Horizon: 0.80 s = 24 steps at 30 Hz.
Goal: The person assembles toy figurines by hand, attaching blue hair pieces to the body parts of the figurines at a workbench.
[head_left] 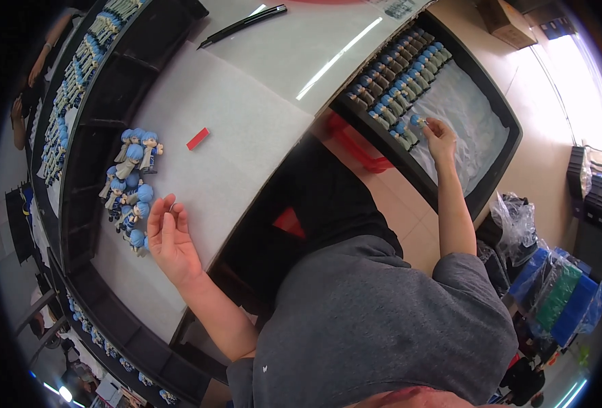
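My right hand [441,141] pinches a small blue-haired figurine [418,120] above the black tray [481,197] on the right. Rows of similar figurines [399,92] line the far and left part of that tray, beside a clear plastic sheet [461,129]. Over the white table [246,143], my left hand [173,245] is turned palm up, its fingers loosely bent and apart, with nothing plainly in it. Just beyond its fingers a loose cluster of blue-haired figurines [129,183] stands and lies on the table; the hand partly covers the nearest ones.
A small red block [197,139] and a black pen-like tool [243,26] lie on the table. Black trays [104,129] border its left side, with many figurines [83,75] behind. Under the right tray is a red stool or bin [359,146]. Another person's arm [39,68] shows far left.
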Each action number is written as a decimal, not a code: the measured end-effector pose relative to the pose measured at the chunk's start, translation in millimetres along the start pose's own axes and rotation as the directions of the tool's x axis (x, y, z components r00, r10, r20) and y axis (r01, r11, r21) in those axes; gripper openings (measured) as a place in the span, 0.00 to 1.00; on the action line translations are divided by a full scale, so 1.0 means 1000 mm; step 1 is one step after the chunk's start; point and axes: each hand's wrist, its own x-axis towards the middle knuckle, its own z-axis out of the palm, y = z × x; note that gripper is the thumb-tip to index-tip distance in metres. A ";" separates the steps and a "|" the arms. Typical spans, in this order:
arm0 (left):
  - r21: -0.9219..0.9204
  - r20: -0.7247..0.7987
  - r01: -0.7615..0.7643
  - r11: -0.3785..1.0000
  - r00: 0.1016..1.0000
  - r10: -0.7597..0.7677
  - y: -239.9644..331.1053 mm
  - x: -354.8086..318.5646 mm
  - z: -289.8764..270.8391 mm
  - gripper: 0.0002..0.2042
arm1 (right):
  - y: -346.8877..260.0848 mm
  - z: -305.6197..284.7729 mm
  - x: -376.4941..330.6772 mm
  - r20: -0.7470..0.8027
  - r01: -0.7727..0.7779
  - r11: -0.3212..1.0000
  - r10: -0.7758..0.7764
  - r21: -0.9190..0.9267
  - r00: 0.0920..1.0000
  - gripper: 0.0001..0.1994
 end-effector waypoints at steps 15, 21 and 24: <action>0.645 0.383 -0.550 0.531 0.833 0.398 0.005 -0.027 0.024 0.08 | 0.000 -0.012 0.020 0.286 0.421 0.739 -0.313 -0.525 0.906 0.15; 0.890 0.353 -0.455 0.016 0.711 0.608 0.039 -0.027 -0.026 0.13 | -0.125 0.027 -0.052 0.146 0.489 0.856 -0.512 0.165 0.846 0.15; 0.970 0.242 -0.176 -0.171 0.788 0.566 0.042 -0.026 -0.046 0.15 | -0.188 0.061 -0.106 0.197 0.508 0.758 -0.617 0.409 0.762 0.13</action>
